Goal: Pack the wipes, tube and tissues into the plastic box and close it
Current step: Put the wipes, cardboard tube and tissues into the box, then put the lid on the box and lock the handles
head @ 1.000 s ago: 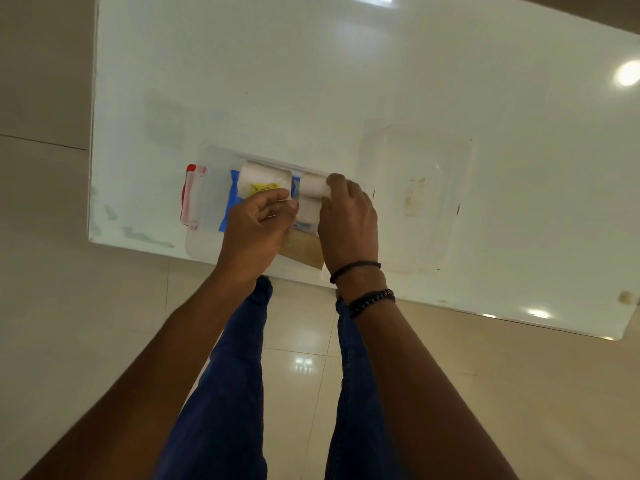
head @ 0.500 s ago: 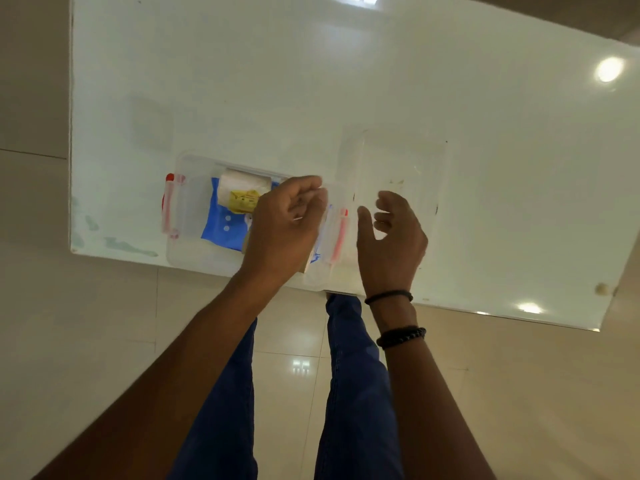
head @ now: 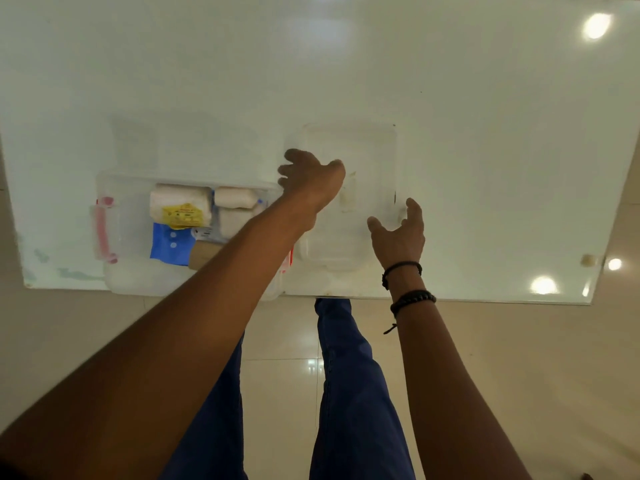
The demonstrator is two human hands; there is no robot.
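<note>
A clear plastic box with red latches stands open at the table's near edge, left of centre. Inside lie a white pack with a yellow label, a blue wipes pack, a white tube and a brown item. The clear lid lies flat on the table just right of the box. My left hand reaches across to the lid's left edge, fingers spread. My right hand hovers open at the lid's near right corner. Neither hand visibly grips anything.
The white glossy table reflects ceiling lights. Its near edge runs just in front of the box, which overhangs it slightly. A small beige object sits near the right corner. My legs in blue trousers and a tiled floor are below.
Both hands have left the box contents and moved right toward the lid. The left hand, earlier over the box, now reaches the lid's left edge; the right hand shifted farther right.
</note>
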